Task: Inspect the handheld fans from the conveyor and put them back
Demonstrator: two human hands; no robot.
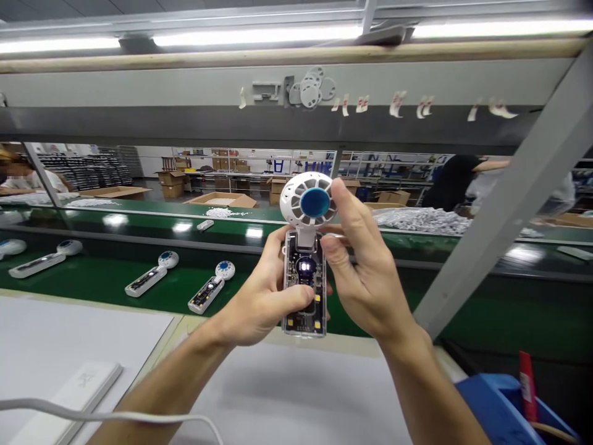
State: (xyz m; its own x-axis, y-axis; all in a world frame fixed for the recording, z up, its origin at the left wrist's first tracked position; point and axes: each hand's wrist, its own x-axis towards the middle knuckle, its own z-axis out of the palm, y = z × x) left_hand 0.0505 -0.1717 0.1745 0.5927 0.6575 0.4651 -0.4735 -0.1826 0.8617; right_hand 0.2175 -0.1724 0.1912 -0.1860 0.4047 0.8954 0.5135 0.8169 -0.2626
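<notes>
White worktop (296, 395) beside a green conveyor (106, 272), cardboard boxes (171, 190) beyond. In front of the conveyor, the left hand (262, 300) curls its fingers around a small fan (304, 267), thumb on its front; the right hand (370, 272), fingers partly open, seems to touch its round head.

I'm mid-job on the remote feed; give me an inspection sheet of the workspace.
Surface: white work surface in front, green belt beyond.
Job's things: clear-bodied fan upright, blue-centred head on top; similar fans lie on the belt, leftward.
Clutter: white box-shaped item lower left; blue bin lower right, red item in it.
Hands: left hand grips the fan's body, thumb across its front; right hand beside the head, grip unclear.
Cables: white cable crosses lower left.
Surroundings: cardboard boxes, person in black behind.
</notes>
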